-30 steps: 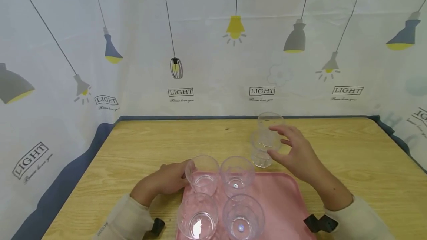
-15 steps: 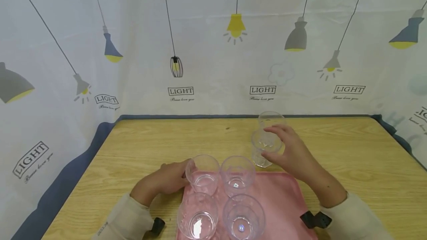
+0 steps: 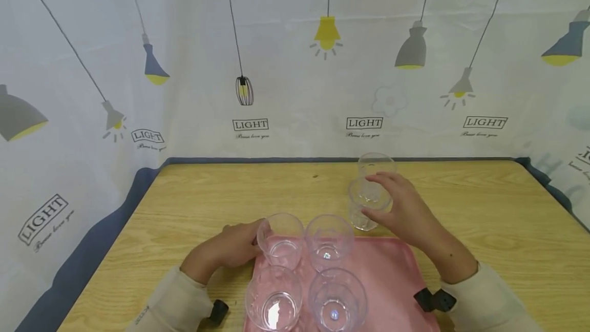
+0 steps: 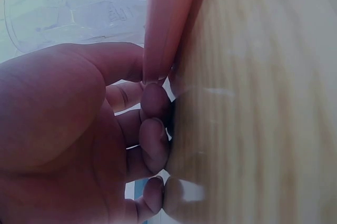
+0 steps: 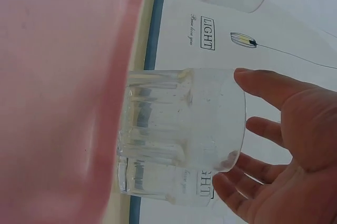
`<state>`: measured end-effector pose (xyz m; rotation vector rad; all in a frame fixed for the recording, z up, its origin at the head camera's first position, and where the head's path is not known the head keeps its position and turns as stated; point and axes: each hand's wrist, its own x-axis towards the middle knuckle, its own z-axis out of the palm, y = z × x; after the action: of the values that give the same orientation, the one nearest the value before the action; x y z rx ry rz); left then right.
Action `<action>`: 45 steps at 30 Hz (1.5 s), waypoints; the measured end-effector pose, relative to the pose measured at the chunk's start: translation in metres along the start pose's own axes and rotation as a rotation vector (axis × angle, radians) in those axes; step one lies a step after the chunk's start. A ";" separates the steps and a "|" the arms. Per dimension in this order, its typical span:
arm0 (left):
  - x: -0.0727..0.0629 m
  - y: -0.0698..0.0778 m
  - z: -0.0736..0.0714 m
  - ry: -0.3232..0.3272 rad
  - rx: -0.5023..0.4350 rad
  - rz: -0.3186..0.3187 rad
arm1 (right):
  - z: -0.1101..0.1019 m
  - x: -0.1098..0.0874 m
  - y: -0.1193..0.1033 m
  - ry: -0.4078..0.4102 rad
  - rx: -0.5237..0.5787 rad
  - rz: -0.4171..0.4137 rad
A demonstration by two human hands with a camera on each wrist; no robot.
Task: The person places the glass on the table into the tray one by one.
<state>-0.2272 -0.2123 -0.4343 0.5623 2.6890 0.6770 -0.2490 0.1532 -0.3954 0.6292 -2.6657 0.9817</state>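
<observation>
My left hand point(image 3: 237, 246) is at the left edge of the pink tray point(image 3: 387, 281). In the left wrist view its thumb and curled fingers hold the tray's edge, fingertips low by the tabletop. Beyond the tray, a clear plastic cup point(image 5: 158, 118) with a faceted lower part stands upright. My right hand point(image 3: 407, 214) grips it near the rim, thumb on one side and fingers on the other. Another clear cup point(image 3: 375, 160) stands just behind it. Several clear cups, among them a front left cup point(image 3: 274, 296) and a back right cup point(image 3: 329, 242), stand upright on the tray's left part.
The wood-grain table point(image 3: 221, 188) extends to a dark blue border at the back. A white curtain point(image 3: 295, 76) printed with lamps hangs behind it. A black strap piece point(image 3: 435, 300) sits at the right cuff.
My right hand has moved slightly left and closed in around the cup's rim, then stayed there. The left hand, the tray and the cups on it hold their places.
</observation>
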 end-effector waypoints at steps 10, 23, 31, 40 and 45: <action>0.001 0.000 0.000 0.008 -0.010 -0.011 | 0.005 -0.001 0.004 0.014 0.076 -0.001; 0.002 -0.001 0.000 0.006 -0.004 0.007 | 0.009 -0.001 0.009 -0.011 0.133 0.036; 0.002 -0.001 0.001 0.001 -0.019 -0.013 | 0.009 -0.002 0.007 -0.005 0.110 0.043; 0.001 0.001 -0.001 -0.008 -0.021 -0.006 | 0.006 -0.002 0.008 -0.006 0.085 0.051; 0.000 0.003 -0.001 -0.003 -0.024 -0.011 | 0.004 -0.003 0.007 -0.009 0.084 0.050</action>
<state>-0.2266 -0.2110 -0.4318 0.5417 2.6756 0.7034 -0.2498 0.1562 -0.4033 0.5881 -2.6711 1.1123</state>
